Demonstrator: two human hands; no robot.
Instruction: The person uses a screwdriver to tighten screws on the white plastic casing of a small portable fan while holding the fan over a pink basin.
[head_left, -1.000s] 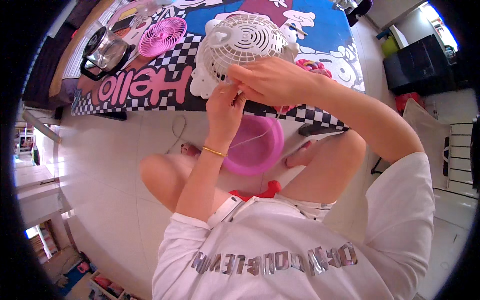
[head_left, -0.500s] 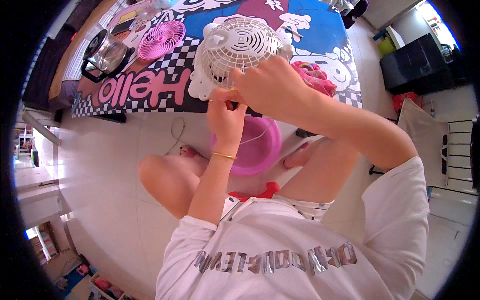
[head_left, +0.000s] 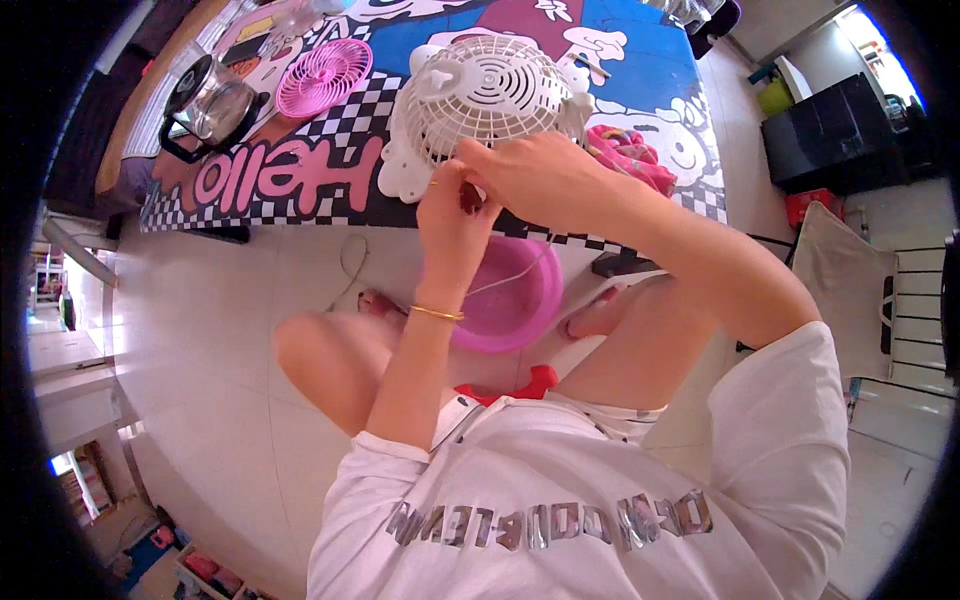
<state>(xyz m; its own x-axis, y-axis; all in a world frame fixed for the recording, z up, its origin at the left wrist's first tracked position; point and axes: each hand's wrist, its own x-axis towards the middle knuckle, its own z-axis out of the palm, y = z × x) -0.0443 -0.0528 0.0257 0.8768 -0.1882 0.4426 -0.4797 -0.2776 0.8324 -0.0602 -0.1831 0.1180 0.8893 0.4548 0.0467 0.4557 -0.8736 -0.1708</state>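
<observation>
white plastic is what both hands are working on: a white fan cage [head_left: 490, 95] is standing tilted at the near edge of the patterned surface [head_left: 640, 60]. the left hand [head_left: 452, 205] is pinching something small and dark at the cage's lower rim, fingers closed on it. the right hand [head_left: 535, 178] is curling over the same rim, gripping the cage. a pink fan blade [head_left: 323, 77] is lying toward the far left corner, beside a glass jug [head_left: 208, 100]. a pink cloth [head_left: 625, 155] is lying near the right edge. a pink bowl [head_left: 505, 295] is sitting below, between the knees.
</observation>
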